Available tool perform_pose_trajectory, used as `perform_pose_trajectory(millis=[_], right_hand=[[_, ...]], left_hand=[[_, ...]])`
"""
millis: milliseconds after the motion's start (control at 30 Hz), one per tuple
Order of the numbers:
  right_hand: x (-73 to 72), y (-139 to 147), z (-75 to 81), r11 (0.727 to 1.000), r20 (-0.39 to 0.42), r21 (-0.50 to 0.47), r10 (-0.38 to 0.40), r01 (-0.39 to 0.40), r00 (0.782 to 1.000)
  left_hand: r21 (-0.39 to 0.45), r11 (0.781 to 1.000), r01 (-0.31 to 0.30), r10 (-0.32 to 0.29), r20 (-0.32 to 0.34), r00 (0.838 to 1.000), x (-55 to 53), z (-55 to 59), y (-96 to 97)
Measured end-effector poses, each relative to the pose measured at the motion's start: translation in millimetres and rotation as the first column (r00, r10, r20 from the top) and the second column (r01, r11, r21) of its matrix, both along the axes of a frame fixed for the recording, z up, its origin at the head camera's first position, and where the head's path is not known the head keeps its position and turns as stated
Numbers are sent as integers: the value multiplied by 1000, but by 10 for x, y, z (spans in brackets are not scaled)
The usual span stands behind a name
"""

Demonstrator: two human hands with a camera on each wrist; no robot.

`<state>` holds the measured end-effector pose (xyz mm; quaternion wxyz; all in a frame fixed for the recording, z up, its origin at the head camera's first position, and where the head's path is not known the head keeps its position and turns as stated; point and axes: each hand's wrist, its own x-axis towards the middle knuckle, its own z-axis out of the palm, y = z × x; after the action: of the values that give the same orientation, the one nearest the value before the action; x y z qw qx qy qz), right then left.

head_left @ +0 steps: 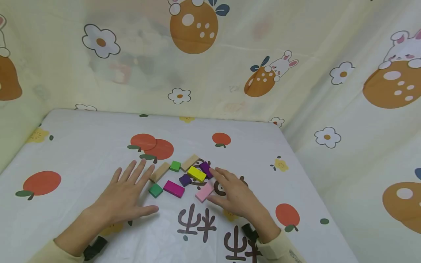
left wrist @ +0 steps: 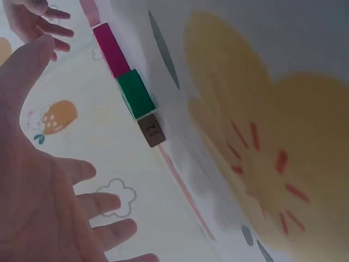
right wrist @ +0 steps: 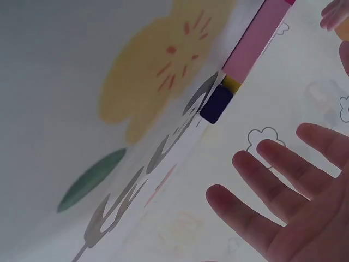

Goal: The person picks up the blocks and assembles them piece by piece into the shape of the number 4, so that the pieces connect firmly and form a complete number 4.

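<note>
**Coloured blocks between two flat hands**

Coloured blocks — a small cluster lying on the printed tablecloth (head_left: 82,146), taken here around the yellow block (head_left: 196,173) as landmark. The yellow block lies atop the middle of the cluster, its long axis slanting from upper left to lower right in the head view. Just left and below it sit the dark purple block (head_left: 185,180) and the magenta block (head_left: 174,189); further left lies the dark green block (head_left: 155,190). Above and to the left are the light green block (head_left: 175,166) and one plain wooden block (head_left: 160,171); a second wooden block (head_left: 190,162) lies just above. The purple block (head_left: 206,169) touches the landmark on its right, and the pink block (head_left: 204,192) lies below it.

The left hand (head_left: 126,195) rests palm down, fingers spread wide and straight, holding nothing; its fingertips (head_left: 150,168) reach the first wooden block. The right hand (head_left: 233,193) also lies flat with fingers extended, empty — its fingertips beside the purple block, its thumb near the pink block. The right hand is the nearer to the yellow block, which lies up and to the left of its fingers.
</note>
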<state>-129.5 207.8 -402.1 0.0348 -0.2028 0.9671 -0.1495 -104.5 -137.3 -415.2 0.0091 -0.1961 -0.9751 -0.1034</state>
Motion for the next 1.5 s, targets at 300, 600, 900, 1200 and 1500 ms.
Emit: perform_pose_trajectory(millis=[300,600,900,1200,1500], right_hand=[[-20,-86,-11,998,33,40,47,-48,998],[-47,-181,-43,993,55,48,106,-108,993],[-46,-235,-35,991,72,71,108,-113,992],[-56,-293,-48,982,33,127,135,-138,990],[-66,-353,-72,974,10,180,134,-133,991]], left_hand=[[20,1000,11,-11,-2,1000,-3,1,110],[29,999,35,-35,16,999,12,-4,249],[23,997,78,-78,-14,997,26,-61,363],[22,995,97,-98,13,995,44,-61,464],[30,990,137,-137,-6,991,64,-66,502]])
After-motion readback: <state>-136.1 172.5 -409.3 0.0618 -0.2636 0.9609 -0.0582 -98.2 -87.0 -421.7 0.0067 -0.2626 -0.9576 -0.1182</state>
